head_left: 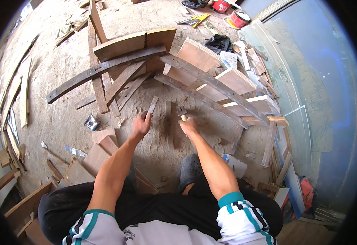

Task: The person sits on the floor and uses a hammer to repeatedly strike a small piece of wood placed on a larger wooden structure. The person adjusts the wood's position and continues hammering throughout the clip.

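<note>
My left hand point(142, 123) is closed round one end of a narrow, flat, pale strip point(153, 104), which points away from me; whether it is wood or a metal blade I cannot tell. In my right hand point(189, 127) is a hammer point(181, 110), gripped by its light handle close below the dark head. Between both hands a short brown board point(170, 132) lies on the dusty floor, pointing away from me. Just beyond stands a wooden frame of dark, worn bars point(203, 100), leaning at angles, with pale boards point(121, 45) joined to it.
Board offcuts point(95, 157) lie by my left knee, and a crumpled wrapper point(91, 122) is on the floor. Far right are a yellow-handled saw point(195, 20), red buckets point(238, 18) and a black bag point(218, 43). Glass sheets point(297, 134) lean along the right side.
</note>
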### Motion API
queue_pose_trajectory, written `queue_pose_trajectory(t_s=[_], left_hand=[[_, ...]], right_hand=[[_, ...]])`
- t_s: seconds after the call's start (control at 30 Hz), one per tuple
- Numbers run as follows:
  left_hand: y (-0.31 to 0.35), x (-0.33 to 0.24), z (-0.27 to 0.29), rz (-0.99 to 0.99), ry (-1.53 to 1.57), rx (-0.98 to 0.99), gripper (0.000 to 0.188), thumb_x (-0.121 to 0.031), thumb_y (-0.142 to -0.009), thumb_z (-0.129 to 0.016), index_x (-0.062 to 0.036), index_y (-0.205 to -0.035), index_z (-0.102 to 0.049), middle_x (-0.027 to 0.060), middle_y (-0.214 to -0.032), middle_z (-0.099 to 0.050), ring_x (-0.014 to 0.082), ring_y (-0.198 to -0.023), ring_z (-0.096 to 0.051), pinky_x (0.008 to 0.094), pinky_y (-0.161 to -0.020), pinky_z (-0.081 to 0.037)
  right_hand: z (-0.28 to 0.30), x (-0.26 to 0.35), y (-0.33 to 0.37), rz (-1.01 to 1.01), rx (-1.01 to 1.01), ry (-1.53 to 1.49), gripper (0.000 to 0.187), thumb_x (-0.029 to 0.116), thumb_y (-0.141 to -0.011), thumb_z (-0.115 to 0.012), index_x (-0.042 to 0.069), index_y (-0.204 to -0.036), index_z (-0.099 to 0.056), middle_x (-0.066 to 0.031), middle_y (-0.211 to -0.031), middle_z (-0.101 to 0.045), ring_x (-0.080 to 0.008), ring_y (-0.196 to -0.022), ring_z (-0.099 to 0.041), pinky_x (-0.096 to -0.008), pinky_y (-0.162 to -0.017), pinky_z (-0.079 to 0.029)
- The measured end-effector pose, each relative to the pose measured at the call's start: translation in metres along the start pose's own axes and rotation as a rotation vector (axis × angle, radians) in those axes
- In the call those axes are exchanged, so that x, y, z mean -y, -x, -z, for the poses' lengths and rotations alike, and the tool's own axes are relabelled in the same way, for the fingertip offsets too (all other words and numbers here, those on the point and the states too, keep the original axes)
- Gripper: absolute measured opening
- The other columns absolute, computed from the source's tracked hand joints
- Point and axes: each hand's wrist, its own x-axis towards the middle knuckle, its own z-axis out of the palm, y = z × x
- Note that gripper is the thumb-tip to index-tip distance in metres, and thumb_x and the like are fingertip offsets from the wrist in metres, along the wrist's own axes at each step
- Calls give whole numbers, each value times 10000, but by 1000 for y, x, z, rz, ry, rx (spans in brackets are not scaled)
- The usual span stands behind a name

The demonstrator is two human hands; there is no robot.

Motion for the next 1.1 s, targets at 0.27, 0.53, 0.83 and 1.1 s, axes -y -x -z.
queue_pose_trajectory(t_s=[0.27, 0.53, 0.83, 1.1], left_hand=[[1, -13, -5, 107, 186, 48, 449, -389, -934, -420, 0, -907, -641, 74, -642, -585, 177, -591, -557, 349, -581, -440], [-6, -41, -14, 61, 366, 85, 371, -348, -939, -478, 2, -940, -602, 71, -623, -540, 174, -540, -554, 333, -520, -434], [4, -32, 13, 117, -482, 27, 437, -431, -936, -487, -45, -1136, -529, 258, -882, -669, 435, -883, -642, 508, -778, -499], [-12, -72, 40, 123, -734, 223, 310, -325, -918, -518, -83, -959, -708, 192, -935, -692, 363, -877, -679, 442, -735, -537]], right_hand=[[-4, -5, -8, 18, 38, 118, 425, 326, -778, -664, -10, -1039, -648, -198, -932, -696, -316, -768, -694, -406, -689, -561], [-12, -14, 0, 204, 21, 328, 472, 331, -760, -694, 34, -1113, -596, -221, -1123, -643, -390, -1076, -600, -455, -900, -488], [-15, -13, 10, 248, -167, 218, 477, 466, -791, -659, 19, -956, -651, -241, -965, -670, -401, -929, -645, -467, -791, -505], [-4, 49, 20, 481, -57, -148, 449, 450, -809, -675, 7, -877, -675, -213, -802, -678, -374, -785, -672, -438, -697, -508]])
